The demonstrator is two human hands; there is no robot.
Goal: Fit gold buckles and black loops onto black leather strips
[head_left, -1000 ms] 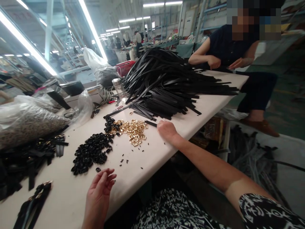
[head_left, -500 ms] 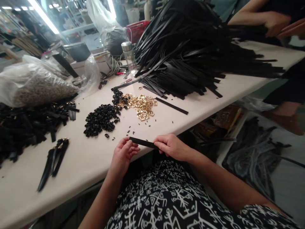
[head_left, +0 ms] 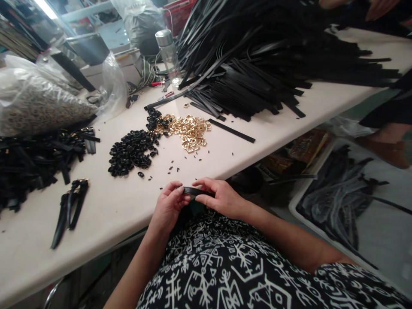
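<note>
A short black strap [head_left: 192,191] is pinched between my left hand [head_left: 169,206] and my right hand [head_left: 220,198], just off the near edge of the white table [head_left: 109,210], over my lap. The strap looks bent or folded between the fingers. Beyond the hands lie a heap of gold buckles [head_left: 189,131] and a heap of small black loops [head_left: 130,151]. A single loose black strap [head_left: 232,131] rests beside the buckles.
A big pile of long black straps [head_left: 257,60] fills the far right of the table. A heap of finished pieces [head_left: 35,159] lies at left, with a few [head_left: 69,210] nearer. A plastic bag [head_left: 38,103], a bottle [head_left: 167,53] and another person's hands [head_left: 373,6] are at the back.
My right hand took a strap from near the buckles and brought it to the table edge; my left hand joined it. The hands have since closed together, shortening the strap's visible length. The view tilted down.
</note>
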